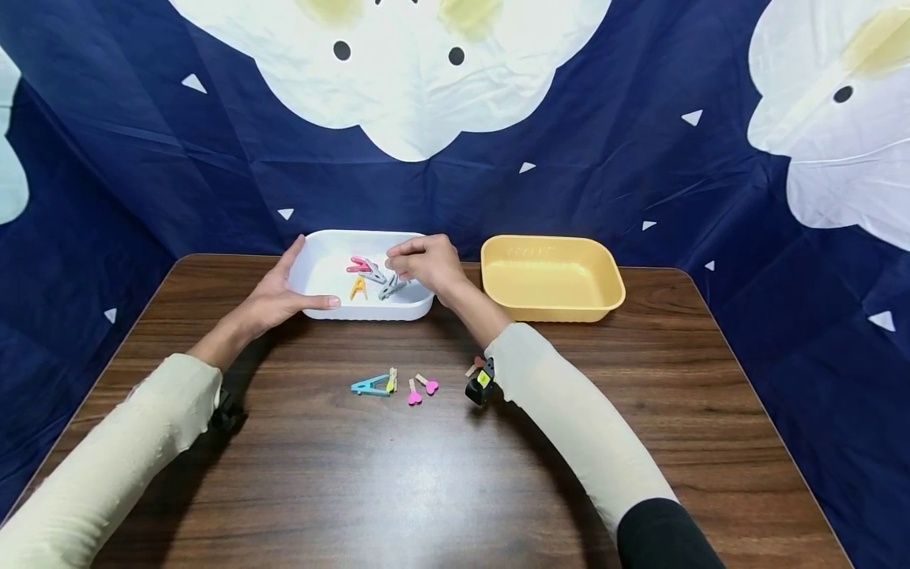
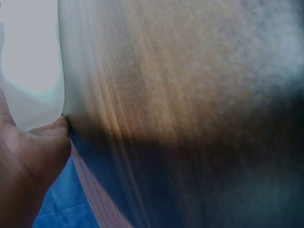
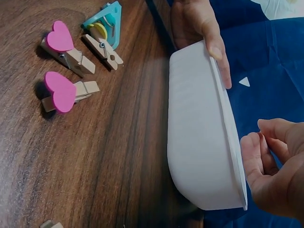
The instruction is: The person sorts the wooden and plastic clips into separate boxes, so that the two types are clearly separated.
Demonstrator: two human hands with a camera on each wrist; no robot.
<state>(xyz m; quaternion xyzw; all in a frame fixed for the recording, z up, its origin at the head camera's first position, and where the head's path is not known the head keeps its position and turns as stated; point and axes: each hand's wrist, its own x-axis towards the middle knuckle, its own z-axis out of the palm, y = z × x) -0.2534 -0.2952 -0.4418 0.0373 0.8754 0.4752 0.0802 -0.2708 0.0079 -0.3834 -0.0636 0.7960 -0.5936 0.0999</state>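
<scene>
Near the back edge of the table stands a white plastic tray [image 1: 341, 313]. My left hand [image 1: 279, 294] grips its left end, thumb along the front wall and fingers by the left side. Inside lie a pink clothespin [image 1: 361, 265], a yellow clothespin [image 1: 359, 288] and grey clothespins [image 1: 390, 287]. Above the tray's right part hovers my right hand [image 1: 429, 265], fingers loosely bent, fingertips close over the grey clothespins. The right wrist view shows the bent right fingers [image 3: 254, 154] beside the rim, with nothing visible between them; the tray's inside is hidden there.
A yellow tray [image 1: 554, 312] stands right of the white one. In front lie a blue clothespin [image 1: 370, 385], a wooden clothespin [image 1: 393, 379] and two pink-heart clothespins [image 3: 59, 92]. Another small clothespin [image 1: 471, 370] is partly hidden by the right wrist camera. A blue curtain [image 1: 455, 197] hangs behind.
</scene>
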